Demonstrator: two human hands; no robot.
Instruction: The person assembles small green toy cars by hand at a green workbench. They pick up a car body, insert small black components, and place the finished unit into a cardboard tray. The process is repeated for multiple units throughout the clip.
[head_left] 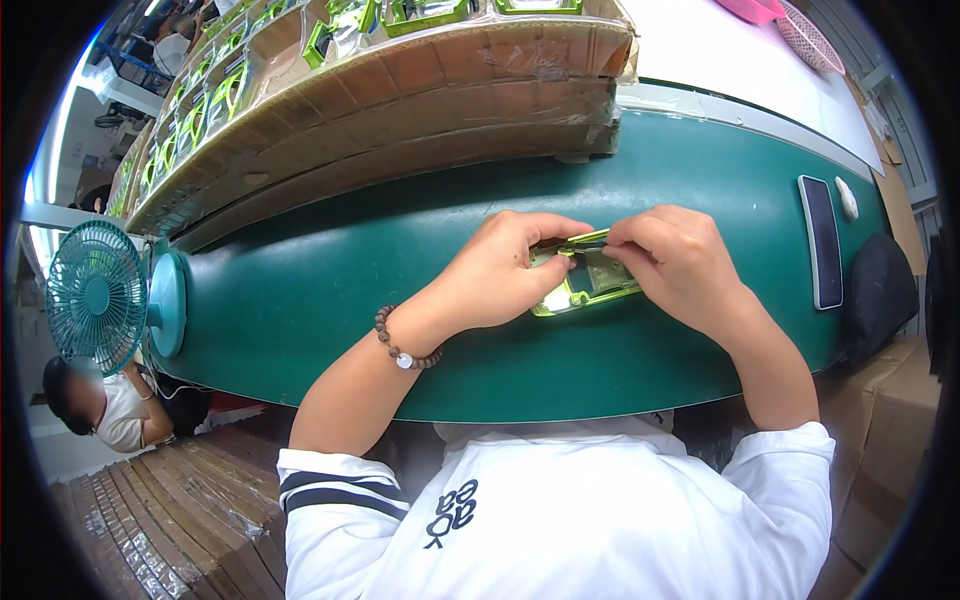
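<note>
- Evidently, my two hands share one green-framed part point(600, 278), around the middle of the tabletop point(330, 310), between its near and far edges.
- My left hand point(505, 270) holds its left end, thumb inside; I'd keep that grip steady and light.
- My right hand point(675, 265) pinches narrowly at its far rim; whether on a separate piece, I can't tell. Small, even pressure should suit it best.
- Both forearms slant inward across the near edge, wrists bent toward each other.

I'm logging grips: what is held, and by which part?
A green frame: the left hand grips its far left side; the right hand pinches at its far edge, contact partly hidden.
</note>
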